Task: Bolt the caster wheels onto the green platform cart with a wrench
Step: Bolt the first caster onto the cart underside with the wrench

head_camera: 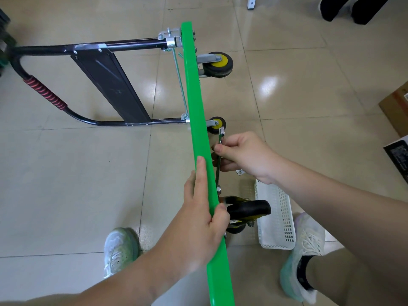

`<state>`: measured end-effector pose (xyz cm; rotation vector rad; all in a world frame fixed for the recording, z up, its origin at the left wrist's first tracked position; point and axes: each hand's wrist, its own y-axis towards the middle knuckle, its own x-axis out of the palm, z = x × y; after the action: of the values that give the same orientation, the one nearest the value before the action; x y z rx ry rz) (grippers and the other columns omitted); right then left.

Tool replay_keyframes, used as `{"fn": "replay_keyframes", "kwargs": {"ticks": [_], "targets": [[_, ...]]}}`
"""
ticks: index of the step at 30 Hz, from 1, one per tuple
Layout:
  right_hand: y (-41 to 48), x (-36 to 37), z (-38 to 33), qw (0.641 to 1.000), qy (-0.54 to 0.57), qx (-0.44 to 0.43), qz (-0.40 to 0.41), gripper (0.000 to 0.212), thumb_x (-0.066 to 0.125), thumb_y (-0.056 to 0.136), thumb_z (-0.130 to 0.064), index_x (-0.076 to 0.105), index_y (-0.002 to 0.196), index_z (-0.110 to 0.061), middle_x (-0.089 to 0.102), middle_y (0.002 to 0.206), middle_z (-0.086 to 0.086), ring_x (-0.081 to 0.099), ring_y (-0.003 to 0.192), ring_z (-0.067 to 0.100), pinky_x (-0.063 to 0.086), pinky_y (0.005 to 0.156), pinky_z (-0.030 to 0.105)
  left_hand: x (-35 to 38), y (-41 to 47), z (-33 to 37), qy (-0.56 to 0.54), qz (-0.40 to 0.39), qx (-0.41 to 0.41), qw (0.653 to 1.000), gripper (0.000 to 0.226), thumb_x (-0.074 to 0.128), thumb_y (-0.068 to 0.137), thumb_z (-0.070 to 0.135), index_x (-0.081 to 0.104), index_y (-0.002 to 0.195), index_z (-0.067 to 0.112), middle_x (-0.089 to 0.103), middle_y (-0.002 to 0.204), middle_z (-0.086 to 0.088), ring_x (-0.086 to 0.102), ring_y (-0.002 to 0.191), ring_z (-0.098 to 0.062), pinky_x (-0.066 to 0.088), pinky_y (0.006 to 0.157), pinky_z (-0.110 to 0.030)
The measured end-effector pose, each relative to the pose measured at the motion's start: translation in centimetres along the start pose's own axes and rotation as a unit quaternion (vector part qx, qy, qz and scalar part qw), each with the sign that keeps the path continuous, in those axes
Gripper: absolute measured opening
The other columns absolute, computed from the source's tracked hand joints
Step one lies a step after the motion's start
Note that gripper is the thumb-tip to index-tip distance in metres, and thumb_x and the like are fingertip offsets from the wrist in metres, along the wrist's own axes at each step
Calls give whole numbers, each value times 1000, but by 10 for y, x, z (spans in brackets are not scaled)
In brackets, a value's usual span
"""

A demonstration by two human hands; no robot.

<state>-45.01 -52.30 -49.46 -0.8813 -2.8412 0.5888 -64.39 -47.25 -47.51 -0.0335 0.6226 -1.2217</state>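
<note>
The green platform cart [196, 102] stands on its side edge, its top rim running from far to near. My left hand [203, 219] grips that rim, fingers over the edge. My right hand [242, 155] grips a silver wrench [220, 138] against the underside, its lower end near a bolt [218, 189]. A black caster wheel [248, 209] sits just below my hands on the underside. Two yellow-hubbed casters [217, 64] [216, 124] are fixed farther along.
The cart's black folding handle [106, 80] with a red grip lies out to the left on the tiled floor. A white perforated basket [276, 217] stands by my right foot. A cardboard box [395, 107] lies at the right edge. My shoes flank the cart.
</note>
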Motion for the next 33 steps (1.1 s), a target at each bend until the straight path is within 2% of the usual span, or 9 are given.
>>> {"fn": "replay_keyframes", "kwargs": {"ticks": [4,7,9,14,18,21,24,29,33], "targets": [[-19,2,5,999,8,-31,22,14,66,94,-10,72,90,-22,76,81,-10,72,84,5,60,74,25,2,0,0,6,9,1,1000,89,44,105,30,-33,148,49,16,150,19,51,101,17,36,78,2],[-32,4,9,997,-13,-62,43,18,68,92,-11,74,83,-25,77,84,-9,73,92,7,59,76,27,3,1,1,6,15,1,1000,90,44,106,27,-30,154,44,17,147,20,50,95,23,35,75,4],[-40,5,12,996,-15,-76,54,21,69,92,-10,74,81,-27,77,85,-7,73,92,9,60,78,28,4,1,0,7,18,2,1000,90,44,106,25,-29,155,42,17,143,21,45,90,31,35,76,6],[-59,11,19,992,-10,-104,67,39,70,89,-5,77,71,-39,77,84,-6,74,89,13,60,81,32,7,2,1,3,31,0,1000,90,45,106,20,-26,157,39,22,140,18,42,86,36,33,71,7],[-74,14,26,989,-17,-130,71,41,71,87,1,77,74,-37,76,84,-7,72,86,9,58,89,35,9,3,-2,-2,42,3,999,89,46,105,19,-22,159,39,21,151,16,38,81,40,30,71,10],[-86,20,30,985,-13,-156,72,42,71,85,6,77,74,-34,75,84,-15,70,88,2,55,94,30,9,2,-2,-2,48,3,999,89,46,105,18,-20,160,37,19,150,16,37,82,43,28,70,11],[-91,20,30,982,-9,-168,83,36,72,83,7,76,80,-29,75,84,-17,70,89,1,55,92,24,9,2,-1,2,51,4,999,88,46,106,17,-20,160,36,19,149,15,36,85,43,27,71,11],[-85,11,28,981,2,-167,101,32,73,82,8,77,81,-24,76,84,-8,71,85,8,58,90,35,9,2,-2,1,46,4,999,89,46,106,19,-22,159,40,23,146,16,41,84,38,32,70,8],[-79,4,15,980,1,-173,95,29,71,84,6,76,83,-22,76,83,-7,71,81,8,59,81,29,8,3,-2,5,37,7,999,90,46,105,21,-25,158,40,22,145,17,41,85,38,32,70,8]]}}
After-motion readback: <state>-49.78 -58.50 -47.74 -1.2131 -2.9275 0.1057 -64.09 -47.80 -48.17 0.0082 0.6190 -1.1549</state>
